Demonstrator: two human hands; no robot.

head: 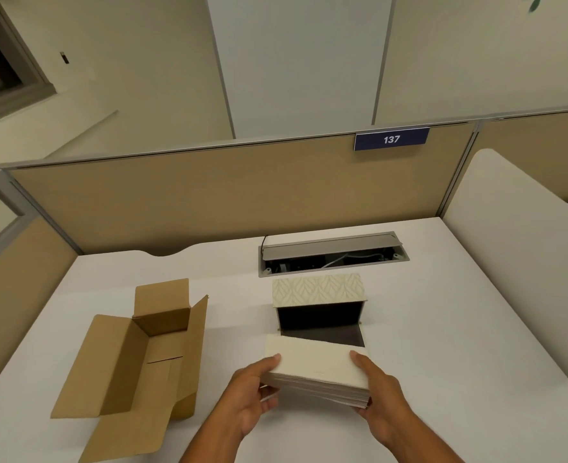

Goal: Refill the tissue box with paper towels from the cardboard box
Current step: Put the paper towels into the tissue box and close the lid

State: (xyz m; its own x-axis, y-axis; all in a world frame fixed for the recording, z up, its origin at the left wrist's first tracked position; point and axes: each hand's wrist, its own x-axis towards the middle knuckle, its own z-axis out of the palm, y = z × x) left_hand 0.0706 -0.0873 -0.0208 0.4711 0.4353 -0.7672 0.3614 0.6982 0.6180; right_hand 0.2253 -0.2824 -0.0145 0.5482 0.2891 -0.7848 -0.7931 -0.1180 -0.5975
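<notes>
**Ana:** Holding a stack of paper towels [316, 369] over a white desk [443, 329], the left hand [256, 392] and right hand [379, 392] clamp its two short ends, thumbs on top, fingers curled beneath.

**Ben:** Where does it go?

**Ana:** At twelve o'clock from the stack, just beyond it, the tissue box [319, 304] lies on its side, leaf-patterned, its dark opening facing the person. A dark flap lies flat in front, partly under the stack's far edge. At nine o'clock sits the cardboard box [132, 359], flaps open, seemingly empty.

**Ben:** What might go wrong?

**Ana:** The stack sits slightly skewed to the opening, so a corner could catch the box wall and crumple. Loose lower sheets, already fanning at the near right corner, might slip out if the grip eases. Pushing could also slide the light box toward the open cable tray [332, 257] behind it.
</notes>
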